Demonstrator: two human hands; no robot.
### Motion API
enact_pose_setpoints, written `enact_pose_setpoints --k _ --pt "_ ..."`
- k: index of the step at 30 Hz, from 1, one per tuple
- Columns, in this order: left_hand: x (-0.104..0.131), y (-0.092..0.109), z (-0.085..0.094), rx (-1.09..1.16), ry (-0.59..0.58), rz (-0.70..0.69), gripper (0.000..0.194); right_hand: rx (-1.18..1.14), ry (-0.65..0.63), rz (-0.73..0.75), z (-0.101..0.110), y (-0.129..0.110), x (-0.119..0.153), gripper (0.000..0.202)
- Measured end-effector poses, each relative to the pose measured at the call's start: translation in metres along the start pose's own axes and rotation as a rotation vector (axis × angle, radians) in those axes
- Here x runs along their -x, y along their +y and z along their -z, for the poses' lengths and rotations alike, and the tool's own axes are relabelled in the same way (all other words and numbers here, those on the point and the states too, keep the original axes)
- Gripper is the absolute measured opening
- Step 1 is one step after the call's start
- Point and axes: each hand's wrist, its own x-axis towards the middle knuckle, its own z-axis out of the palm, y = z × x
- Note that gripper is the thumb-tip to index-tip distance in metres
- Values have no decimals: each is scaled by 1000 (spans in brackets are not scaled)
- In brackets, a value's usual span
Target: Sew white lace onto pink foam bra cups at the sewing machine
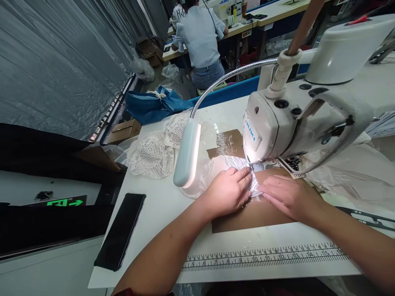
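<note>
A white sewing machine [293, 123] stands on a white table [160, 205]. A piece of white lace fabric [234, 162] lies under its needle. My left hand [230, 190] lies flat on the lace just left of the needle, fingers together and pressing down. Just right of it, my right hand [286, 196] presses the lace edge flat onto a brown cardboard patch [247, 216]. Neither hand grips anything. A gooseneck lamp [187, 154] hangs over the lace at the left and hides part of it.
A pile of white lace pieces [151, 154] sits at the table's back left. A black phone [121, 230] lies at the left edge. A printed ruler strip [265, 257] runs along the front. Behind, another person [200, 41] sits working at a further table.
</note>
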Motion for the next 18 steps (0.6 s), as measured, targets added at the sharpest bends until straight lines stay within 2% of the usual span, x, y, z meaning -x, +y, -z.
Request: enact_pose_setpoints --k 8,18 --pt "3 1 2 -83 36 -8 38 88 -7 35 0 -2 2 27" --pt "5 -6 -2 -94 51 17 36 61 -37 -86 -3 -2 2 35"
